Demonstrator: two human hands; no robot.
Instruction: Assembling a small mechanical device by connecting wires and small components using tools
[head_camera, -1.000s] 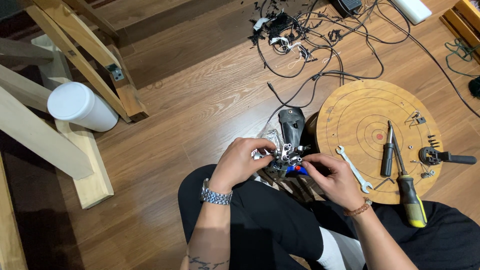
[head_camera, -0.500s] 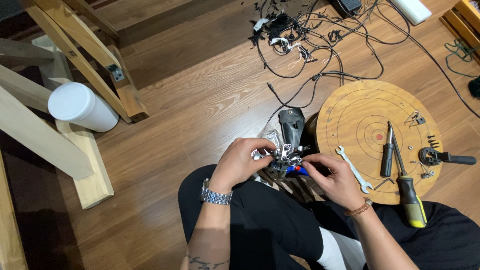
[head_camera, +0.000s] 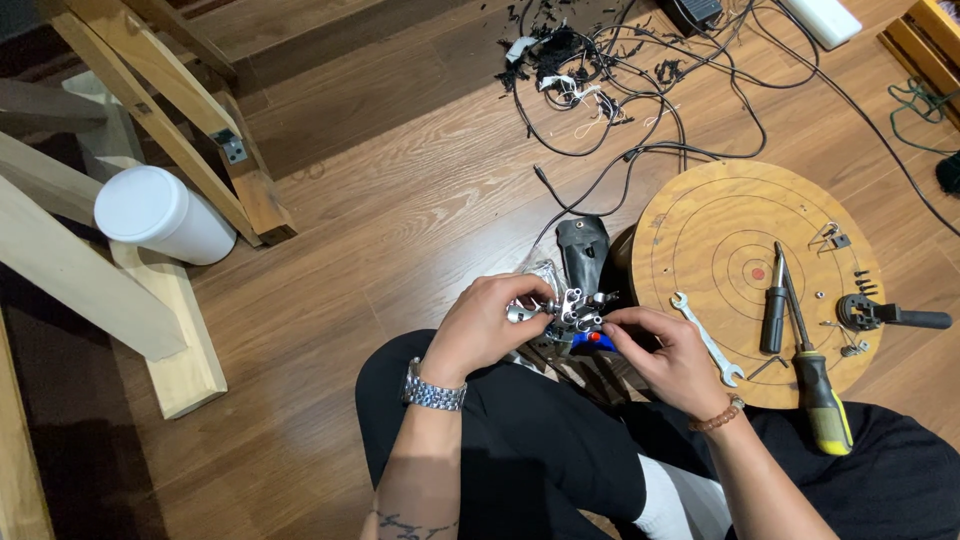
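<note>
Left hand (head_camera: 490, 325): fingers closed around a small silver metal assembly (head_camera: 565, 310), steadying it above the lap.
Right hand (head_camera: 672, 350): fingers pinched on a blue-handled tool (head_camera: 590, 342) at the assembly's underside; exact contact point cannot be made out.
Assembly position: between both hands, just left of the round wooden board (head_camera: 745, 210), close to the eye for fine work.
Board contents: open-end spanner (head_camera: 708, 338), black screwdriver (head_camera: 772, 305), yellow-green screwdriver (head_camera: 822, 395), laid within right-hand reach.
Floor: tangled cables (head_camera: 620, 90); white cylinder (head_camera: 160, 215) well apart.
</note>
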